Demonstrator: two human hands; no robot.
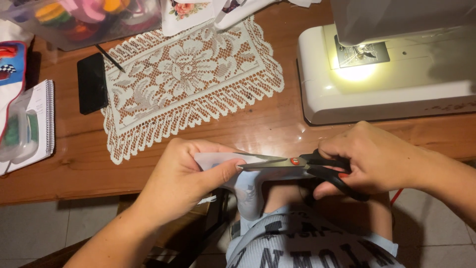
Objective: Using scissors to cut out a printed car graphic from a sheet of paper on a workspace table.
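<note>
My left hand (186, 173) hides most of the cloth (248, 186); sewing machine (391, 64) at 1 o'clock gets cropped.

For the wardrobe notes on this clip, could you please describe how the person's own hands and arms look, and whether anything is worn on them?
Both forearms are bare, with no sleeves reaching into view. The left hand shows no ring, watch or glove. The right hand has red-painted fingernails, visible on at least one fingertip; nothing is worn at its wrist.
</note>
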